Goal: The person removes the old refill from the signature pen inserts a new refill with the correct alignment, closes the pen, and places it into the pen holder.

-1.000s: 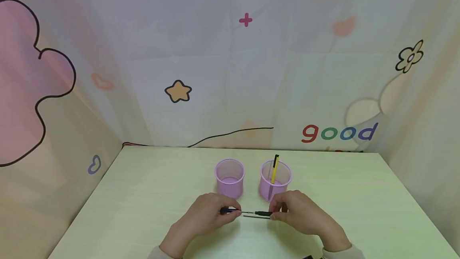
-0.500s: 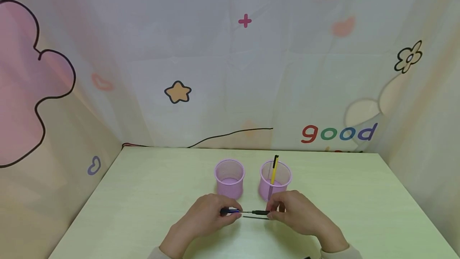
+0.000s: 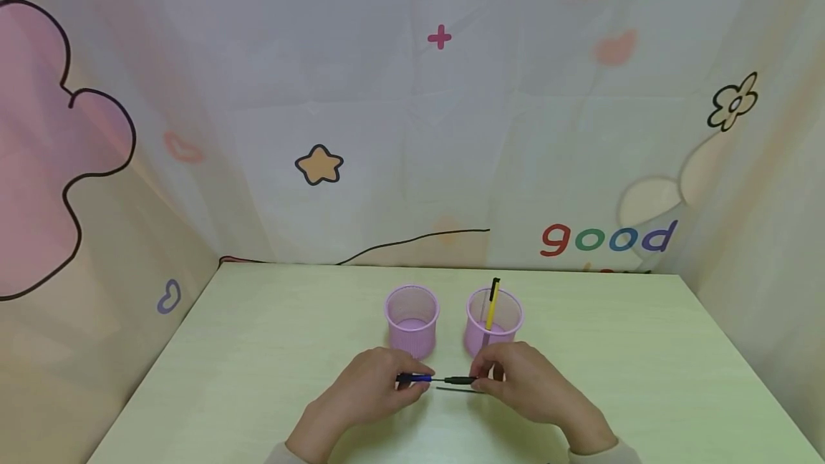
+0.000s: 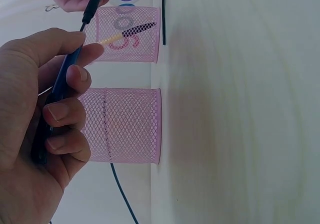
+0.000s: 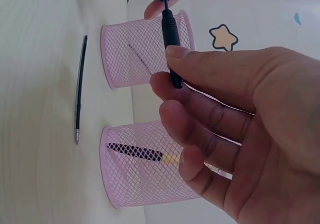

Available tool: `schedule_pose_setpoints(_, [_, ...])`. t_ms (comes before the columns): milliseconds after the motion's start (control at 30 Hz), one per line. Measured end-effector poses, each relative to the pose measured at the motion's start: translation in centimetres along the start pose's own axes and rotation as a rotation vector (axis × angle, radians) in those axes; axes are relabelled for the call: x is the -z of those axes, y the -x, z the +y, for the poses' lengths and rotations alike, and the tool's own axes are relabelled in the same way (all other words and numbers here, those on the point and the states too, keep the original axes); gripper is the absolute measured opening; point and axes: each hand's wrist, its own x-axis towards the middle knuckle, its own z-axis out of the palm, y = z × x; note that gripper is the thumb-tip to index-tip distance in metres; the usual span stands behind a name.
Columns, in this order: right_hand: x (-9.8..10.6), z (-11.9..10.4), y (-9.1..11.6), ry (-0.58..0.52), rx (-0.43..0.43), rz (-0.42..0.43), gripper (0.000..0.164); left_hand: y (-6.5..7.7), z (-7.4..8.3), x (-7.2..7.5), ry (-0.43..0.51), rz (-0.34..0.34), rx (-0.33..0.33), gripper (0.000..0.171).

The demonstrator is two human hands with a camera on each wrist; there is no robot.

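Note:
In the head view, my left hand (image 3: 380,387) grips the blue barrel (image 4: 64,76) of a ballpoint pen; its dark rear end lies within the curled fingers. A thin refill (image 5: 166,3) sticks out of the barrel toward the right. My right hand (image 3: 525,382) pinches the black ribbed tip section (image 5: 170,31) of the pen between thumb and forefinger. That section lies in line with the barrel, with a short stretch of refill showing between them. Beneath the hands, a loose black pen refill (image 5: 81,91) with a silvery tip rests on the table.
Two pink mesh pen cups stand just behind the hands. The left cup (image 3: 412,342) shows nothing inside; the right cup (image 5: 135,184) holds a yellow pen (image 3: 493,305) with a black clip. A printed curtain (image 3: 387,92) hangs behind the pale table (image 3: 258,349).
My right hand has shifted slightly left with the black tip section, shortening the bare stretch of refill. More of the blue barrel shows at my left fingertips. The cups have not moved.

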Motion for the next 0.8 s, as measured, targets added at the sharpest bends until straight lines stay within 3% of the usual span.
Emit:
schedule_pose_setpoints(300, [-0.5, -0.3, -0.1, 0.007, 0.02, 0.038, 0.006, 0.1, 0.0, -0.1, 0.021, 0.005, 0.019, 0.017])
schedule_pose_setpoints(567, [-1.1, -0.5, -0.3, 0.027, 0.023, 0.062, 0.009, -0.1, -0.2, -0.2, 0.005, 0.005, -0.031, 0.019])
schedule_pose_setpoints(800, [-1.2, -0.6, -0.3, 0.021, 0.041, 0.072, 0.008, -0.1, -0.2, -0.2, 0.016, -0.009, -0.021, 0.019])
